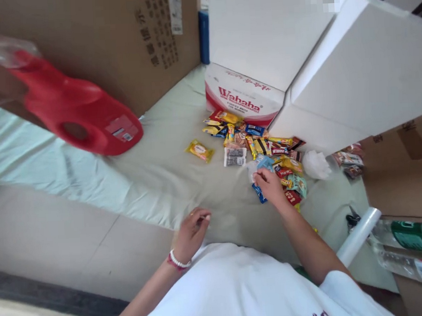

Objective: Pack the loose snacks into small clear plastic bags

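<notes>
My right hand (270, 185) reaches into a heap of small wrapped snacks (261, 146), its fingers pinched on a pale blue and clear packet (265, 162). Just below those fingers lies a dark blue packet (259, 193). My left hand (193, 229), with a beaded bracelet at the wrist, hovers near the front edge of the cloth. Its fingers are curled in against the thumb, and whatever they may hold is hidden. A yellow-wrapped snack (200, 150) lies apart, left of the heap. Between it and the heap sits a clear packet with dark contents (235, 156).
A red jug (86, 112) lies tilted at the left by a large brown carton (97, 37). White boxes (360, 63) and a Wahaha carton (243, 93) stand behind the heap. Crumpled white plastic (316, 165), scissors (353, 217), a film roll (359, 235) and bottles (406, 235) are at the right.
</notes>
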Demonstrator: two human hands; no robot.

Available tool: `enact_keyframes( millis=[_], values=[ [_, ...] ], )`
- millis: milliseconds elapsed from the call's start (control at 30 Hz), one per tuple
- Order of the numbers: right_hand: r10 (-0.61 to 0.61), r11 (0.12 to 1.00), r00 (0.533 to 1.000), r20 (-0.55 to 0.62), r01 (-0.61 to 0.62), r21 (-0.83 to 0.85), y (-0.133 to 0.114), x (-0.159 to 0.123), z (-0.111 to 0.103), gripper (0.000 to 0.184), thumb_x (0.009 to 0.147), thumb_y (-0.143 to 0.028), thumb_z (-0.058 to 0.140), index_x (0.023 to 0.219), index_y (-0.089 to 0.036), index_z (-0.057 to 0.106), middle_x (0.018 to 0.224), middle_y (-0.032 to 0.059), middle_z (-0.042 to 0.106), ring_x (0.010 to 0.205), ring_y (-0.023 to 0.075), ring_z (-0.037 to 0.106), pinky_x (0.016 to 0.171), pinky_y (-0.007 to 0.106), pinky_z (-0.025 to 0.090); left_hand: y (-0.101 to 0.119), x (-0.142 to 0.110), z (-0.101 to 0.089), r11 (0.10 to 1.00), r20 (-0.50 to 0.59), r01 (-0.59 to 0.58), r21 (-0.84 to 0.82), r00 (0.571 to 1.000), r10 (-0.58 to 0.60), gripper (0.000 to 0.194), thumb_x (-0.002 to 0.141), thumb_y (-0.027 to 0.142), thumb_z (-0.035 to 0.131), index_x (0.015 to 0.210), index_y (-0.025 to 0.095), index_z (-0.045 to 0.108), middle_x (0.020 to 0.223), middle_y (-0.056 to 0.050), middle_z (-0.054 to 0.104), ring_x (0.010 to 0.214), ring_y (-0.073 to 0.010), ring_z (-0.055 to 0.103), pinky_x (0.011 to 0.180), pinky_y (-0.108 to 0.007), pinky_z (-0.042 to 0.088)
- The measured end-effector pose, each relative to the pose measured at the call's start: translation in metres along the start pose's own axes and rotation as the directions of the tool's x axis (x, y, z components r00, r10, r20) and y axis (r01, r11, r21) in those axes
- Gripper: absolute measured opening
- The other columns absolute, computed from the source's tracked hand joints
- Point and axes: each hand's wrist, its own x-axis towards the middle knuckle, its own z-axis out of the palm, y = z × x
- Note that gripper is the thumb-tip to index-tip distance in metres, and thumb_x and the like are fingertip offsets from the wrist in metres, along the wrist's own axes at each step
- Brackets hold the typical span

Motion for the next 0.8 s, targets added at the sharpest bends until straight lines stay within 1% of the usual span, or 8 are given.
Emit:
enact_keyframes(
  millis=[100, 200, 333, 433, 467, 633, 733, 800],
  values=[
    [0.234, 0.915, 0.958, 0.164, -0.274, 0.297, -0.005, -0.041, 0.038, 0.041, 0.079, -0.060, 0.072, 0.074, -0.024, 0.054, 0.057, -0.0050, 0.047, 0.046, 0.0099, 0.030, 0.043, 0.024, 0.022, 0.017, 0.014, 0.022, 0.909, 0.097, 0.191, -0.369, 0.981, -0.167, 0.041, 0.091, 0.053, 0.064, 0.116, 0.020, 0.062, 0.115, -0.013, 0.068, 0.100, -0.0238, 0.068, 0.074, -0.035, 0.059],
    [0.271, 0.827, 0.913, 0.305, -0.383, 0.412, -0.007, -0.078, 0.062, 0.045, 0.074, -0.060, 0.079, 0.075, -0.024, 0.052, 0.059, -0.0066, 0.041, 0.047, 0.0086, 0.026, 0.044, 0.023, 0.021, 0.024, 0.041, 0.041, 0.786, 0.117, 0.274, -0.554, 0.961, -0.252, 0.057, 0.072, 0.051, 0.083, 0.115, 0.018, 0.062, 0.120, -0.013, 0.068, 0.105, -0.0231, 0.068, 0.086, -0.036, 0.057],
    [0.221, 0.868, 0.946, 0.236, -0.301, 0.394, -0.010, -0.097, 0.054, 0.041, 0.079, -0.060, 0.076, 0.079, -0.023, 0.059, 0.066, -0.0036, 0.046, 0.057, 0.0120, 0.038, 0.053, 0.025, 0.033, 0.018, 0.068, 0.045, 0.674, 0.153, 0.391, -0.626, 0.910, -0.386, 0.039, 0.066, 0.046, 0.084, 0.082, 0.017, 0.063, 0.079, -0.001, 0.065, 0.074, -0.0142, 0.061, 0.072, -0.029, 0.052],
    [0.131, 0.945, 0.977, 0.169, -0.175, 0.277, -0.014, -0.099, 0.037, 0.039, 0.089, -0.059, 0.067, 0.078, -0.022, 0.063, 0.070, -0.0010, 0.050, 0.065, 0.0148, 0.045, 0.062, 0.027, 0.038, 0.019, 0.075, 0.039, 0.792, 0.009, 0.307, -0.527, 0.934, -0.356, 0.034, 0.068, 0.046, 0.082, 0.077, 0.018, 0.067, 0.078, 0.000, 0.063, 0.073, -0.0131, 0.057, 0.071, -0.027, 0.049],
    [0.080, 0.970, 0.986, 0.149, -0.111, 0.215, -0.016, -0.100, 0.033, 0.037, 0.092, -0.056, 0.065, 0.077, -0.022, 0.064, 0.073, 0.0000, 0.052, 0.068, 0.0158, 0.047, 0.065, 0.028, 0.039, 0.022, 0.076, 0.038, 0.817, 0.027, 0.299, -0.493, 0.944, -0.330, 0.034, 0.072, 0.049, 0.079, 0.078, 0.018, 0.068, 0.078, -0.001, 0.063, 0.072, -0.0135, 0.056, 0.070, -0.027, 0.048],
    [-0.137, 0.984, 0.983, 0.126, 0.150, -0.097, -0.025, -0.100, 0.037, 0.026, 0.094, -0.043, 0.065, 0.078, -0.024, 0.070, 0.082, 0.0045, 0.062, 0.077, 0.0201, 0.056, 0.075, 0.033, 0.043, 0.041, 0.074, 0.047, 0.720, 0.357, 0.435, -0.540, 0.894, -0.272, 0.045, 0.077, 0.061, 0.074, 0.083, 0.017, 0.070, 0.075, -0.001, 0.063, 0.069, -0.0147, 0.055, 0.063, -0.027, 0.044],
    [-0.125, 0.980, 0.981, 0.146, 0.145, -0.133, -0.021, -0.101, 0.042, 0.025, 0.092, -0.045, 0.069, 0.078, -0.024, 0.069, 0.081, 0.0046, 0.063, 0.075, 0.0201, 0.056, 0.073, 0.033, 0.044, 0.044, 0.076, 0.052, 0.715, 0.318, 0.423, -0.557, 0.904, -0.286, 0.039, 0.068, 0.053, 0.082, 0.074, 0.017, 0.068, 0.066, 0.002, 0.059, 0.063, -0.0123, 0.049, 0.063, -0.027, 0.040],
    [-0.024, 0.998, 0.991, 0.135, 0.032, -0.052, -0.016, -0.100, 0.043, 0.032, 0.090, -0.053, 0.070, 0.078, -0.023, 0.066, 0.076, 0.0030, 0.061, 0.069, 0.0184, 0.053, 0.066, 0.031, 0.043, 0.042, 0.078, 0.053, 0.743, 0.297, 0.405, -0.533, 0.912, -0.284, 0.036, 0.070, 0.050, 0.080, 0.072, 0.017, 0.068, 0.064, 0.002, 0.059, 0.063, -0.0125, 0.049, 0.064, -0.027, 0.040]
  ],
)
